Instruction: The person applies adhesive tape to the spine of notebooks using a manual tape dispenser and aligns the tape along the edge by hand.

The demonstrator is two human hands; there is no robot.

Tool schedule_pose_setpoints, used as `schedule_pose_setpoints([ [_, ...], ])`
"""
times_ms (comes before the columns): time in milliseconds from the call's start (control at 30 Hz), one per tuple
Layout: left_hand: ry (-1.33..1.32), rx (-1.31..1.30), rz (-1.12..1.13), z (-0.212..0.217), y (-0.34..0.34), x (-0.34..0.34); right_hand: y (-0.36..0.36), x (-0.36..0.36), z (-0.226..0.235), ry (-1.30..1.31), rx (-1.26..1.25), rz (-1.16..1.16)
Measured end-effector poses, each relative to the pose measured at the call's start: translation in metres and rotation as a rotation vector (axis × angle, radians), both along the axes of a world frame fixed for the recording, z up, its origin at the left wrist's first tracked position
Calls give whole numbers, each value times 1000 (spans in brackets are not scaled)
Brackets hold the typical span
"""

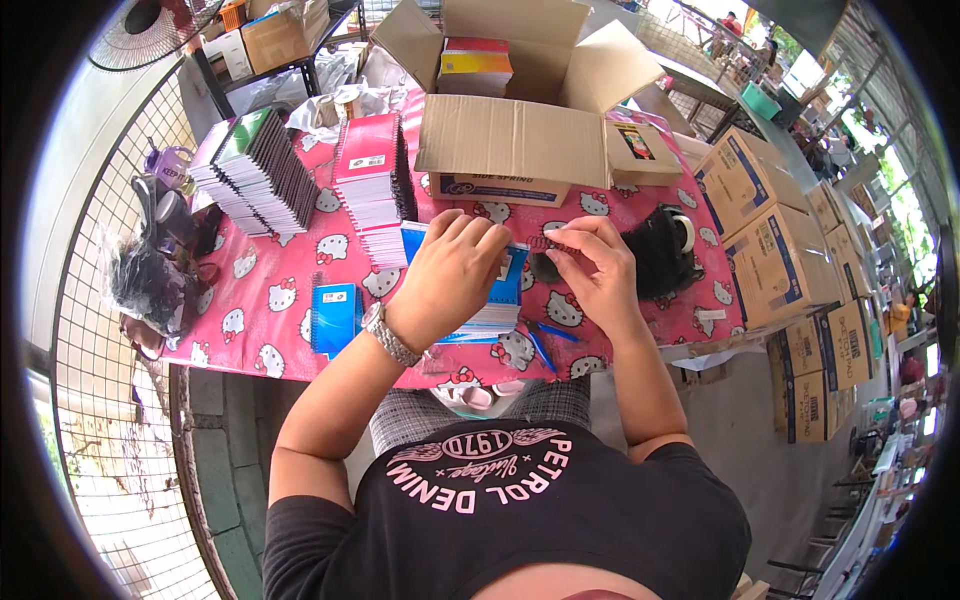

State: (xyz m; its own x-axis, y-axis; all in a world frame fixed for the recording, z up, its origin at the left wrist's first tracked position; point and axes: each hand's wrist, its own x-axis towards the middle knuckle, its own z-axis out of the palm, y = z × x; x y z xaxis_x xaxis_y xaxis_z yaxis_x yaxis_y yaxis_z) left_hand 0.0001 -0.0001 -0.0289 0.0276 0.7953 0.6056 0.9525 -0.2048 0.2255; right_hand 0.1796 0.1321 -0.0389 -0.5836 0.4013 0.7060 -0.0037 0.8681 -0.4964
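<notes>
My left hand [455,265], with a metal watch on its wrist, is closed over the top of a blue notebook [510,275]. White page edges of a stack [487,318] show below that notebook. To the right, the thumb and fingers of my right hand [600,265] pinch a thin dark spiral wire [542,243] beside the notebook's right edge. Blue-handled pliers [543,342] lie just in front of the stack. A small blue spiral notebook [336,318] rests on the table left of my left wrist. My left hand hides much of the held notebook.
Spiral notebook stacks, one pink-topped [368,150] and one green-topped [255,170], stand at left on the pink patterned tablecloth [265,300]. An open carton [510,135] is at the back. A black bag [660,250] lies right, near stacked cartons [780,250]. Wire mesh [90,330] borders the left.
</notes>
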Motion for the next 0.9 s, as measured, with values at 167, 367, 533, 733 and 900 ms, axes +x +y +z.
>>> schedule_pose_setpoints([
  [167, -4, 23, 25, -2, -7, 5, -11, 3, -2, -13, -99, 34],
  [367, 23, 10, 53, 0, -10, 8, -8, 14, 2, -240, -593, 206],
  [533, 90, -37, 71, 9, -8, 20, -16, 17, 25, -248, -334, 152],
  [733, 90, -100, 85, 5, -10, 17, -20, 9, 44, -389, -380, 211],
  [900, 90, -105, 77, 4, -13, 15, 65, -25, -52, -109, -1254, 325],
])
